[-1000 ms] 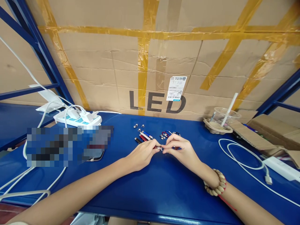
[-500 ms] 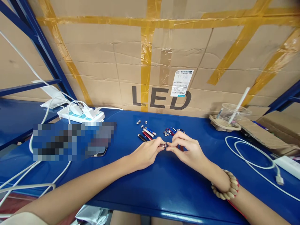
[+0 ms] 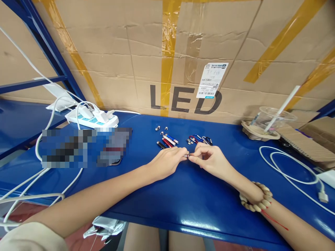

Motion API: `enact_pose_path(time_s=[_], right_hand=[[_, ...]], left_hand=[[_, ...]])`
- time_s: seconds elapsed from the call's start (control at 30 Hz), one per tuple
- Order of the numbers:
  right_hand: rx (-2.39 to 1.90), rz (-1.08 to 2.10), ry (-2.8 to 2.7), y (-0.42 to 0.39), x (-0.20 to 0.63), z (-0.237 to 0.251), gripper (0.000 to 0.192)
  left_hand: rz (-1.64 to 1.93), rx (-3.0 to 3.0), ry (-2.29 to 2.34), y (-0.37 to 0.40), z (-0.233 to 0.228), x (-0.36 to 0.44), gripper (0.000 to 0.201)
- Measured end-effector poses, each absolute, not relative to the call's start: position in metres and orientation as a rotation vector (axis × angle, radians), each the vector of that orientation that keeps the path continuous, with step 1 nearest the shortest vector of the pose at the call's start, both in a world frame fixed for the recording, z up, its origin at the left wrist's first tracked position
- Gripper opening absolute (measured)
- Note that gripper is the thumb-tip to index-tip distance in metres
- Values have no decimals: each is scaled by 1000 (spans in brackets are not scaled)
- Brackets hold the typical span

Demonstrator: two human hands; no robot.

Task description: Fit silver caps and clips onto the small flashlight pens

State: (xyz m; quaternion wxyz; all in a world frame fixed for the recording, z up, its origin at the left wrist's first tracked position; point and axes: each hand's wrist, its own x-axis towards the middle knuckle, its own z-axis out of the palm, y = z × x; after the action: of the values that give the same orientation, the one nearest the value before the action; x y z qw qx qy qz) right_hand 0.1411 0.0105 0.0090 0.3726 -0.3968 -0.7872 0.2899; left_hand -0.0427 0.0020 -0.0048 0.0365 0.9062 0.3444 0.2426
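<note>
My left hand [image 3: 167,162] is closed, gripping a small metal tube [image 3: 185,156] whose shiny end pokes out past the fingertips. Against that end, my right hand [image 3: 209,157] pinches with thumb and forefinger; whatever it grips is mostly covered by the fingers. Beyond the left hand lie several slim pen-like tubes, among them a red one [image 3: 167,142], a black one [image 3: 161,145], a silver one [image 3: 169,140] and a blue one [image 3: 172,138]. Small carabiner clips [image 3: 198,138] with round metal bits are heaped behind the right hand. Farther back rest a few tiny silver caps [image 3: 162,133].
A white power strip [image 3: 91,118] with plugs and cables stands at the left, near a phone [image 3: 115,148] partly blurred out. On the right are a plastic cup with straw [image 3: 273,120] in a cardboard holder, a notebook [image 3: 300,143] and a coiled white cable [image 3: 288,151]. A big cardboard box [image 3: 117,69] closes off the back.
The camera view has tilted slightly downward. My hands stay together at the small tube; the left fingers now cover more of it, and the right hand has turned a little.
</note>
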Motion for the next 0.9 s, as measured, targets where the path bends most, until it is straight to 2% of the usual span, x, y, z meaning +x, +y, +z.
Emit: enact_pose_path(time_s=[0.37,0.57,0.67,0.77,0.9], right_hand=[[-1185,1166,-1823,9,138,10,33],[-1249,1223,-1763,8,138,11,41],[-1248,1111,-1817,8,137,14,41],[-1209,766,-1881,10,139,16,38],[-1102,410,-1948,11,145,16,25]], left_hand=[[795,2787,988,4,-2,-44,22],[899,2780,994,6,1,-43,22],[938,2742,1038,5,1,-41,23],[973,2718,1085,3,1,-40,23],[953,2695,1143,1,5,-39,23]])
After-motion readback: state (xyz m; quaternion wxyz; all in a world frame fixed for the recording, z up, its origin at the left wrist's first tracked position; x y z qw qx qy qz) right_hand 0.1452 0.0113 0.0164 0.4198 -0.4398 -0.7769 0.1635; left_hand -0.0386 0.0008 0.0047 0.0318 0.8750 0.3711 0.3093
